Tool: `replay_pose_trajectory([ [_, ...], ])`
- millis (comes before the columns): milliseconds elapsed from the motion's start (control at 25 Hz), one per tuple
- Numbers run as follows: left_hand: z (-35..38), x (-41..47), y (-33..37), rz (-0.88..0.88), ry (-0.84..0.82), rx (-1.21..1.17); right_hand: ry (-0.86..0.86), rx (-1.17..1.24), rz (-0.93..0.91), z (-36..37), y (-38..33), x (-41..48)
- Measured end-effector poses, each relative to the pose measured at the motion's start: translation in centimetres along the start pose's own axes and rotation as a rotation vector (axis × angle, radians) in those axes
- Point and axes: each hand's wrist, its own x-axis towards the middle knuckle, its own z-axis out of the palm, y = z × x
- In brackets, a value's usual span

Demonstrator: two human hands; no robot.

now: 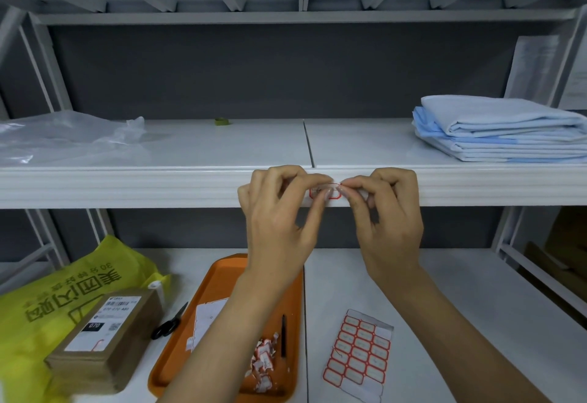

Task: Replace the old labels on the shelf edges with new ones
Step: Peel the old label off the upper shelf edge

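A small red-bordered label (330, 193) sits on the front edge of the white shelf (127, 188), near the seam between two panels. My left hand (279, 218) has thumb and forefinger pinched at the label's left end. The fingertips of my right hand (384, 221) pinch its upper right corner. Whether the label lies flat or is partly lifted I cannot tell. On the lower shelf a sheet of red-bordered labels (359, 351) lies flat. An orange tray (228, 278) holds torn label scraps (263, 361), a used backing sheet (206, 323) and a pen (283, 336).
Folded blue-white cloths (502, 129) lie on the upper shelf at right, clear plastic (63, 135) at left, a small green object (222, 121) at the back. Below left are a yellow bag (47, 301), a brown parcel (104, 339) and black scissors (168, 323).
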Motion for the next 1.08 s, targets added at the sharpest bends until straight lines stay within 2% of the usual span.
replay_pose_trajectory([
  [440,-0.36,0.4,-0.13,0.047,-0.012,-0.001,0.001,-0.062,-0.117,0.18,-0.76,0.34],
  [640,-0.52,0.44,-0.28,0.055,-0.015,-0.006,0.009,-0.001,0.016,-0.09,-0.22,0.06],
  [760,-0.46,0.49,-0.23,0.041,-0.01,-0.014,-0.003,-0.003,0.03,-0.04,-0.12,-0.02],
  [1080,-0.54,0.57,-0.11,0.014,-0.043,-0.006,-0.014,-0.066,-0.112,0.21,-0.45,0.21],
])
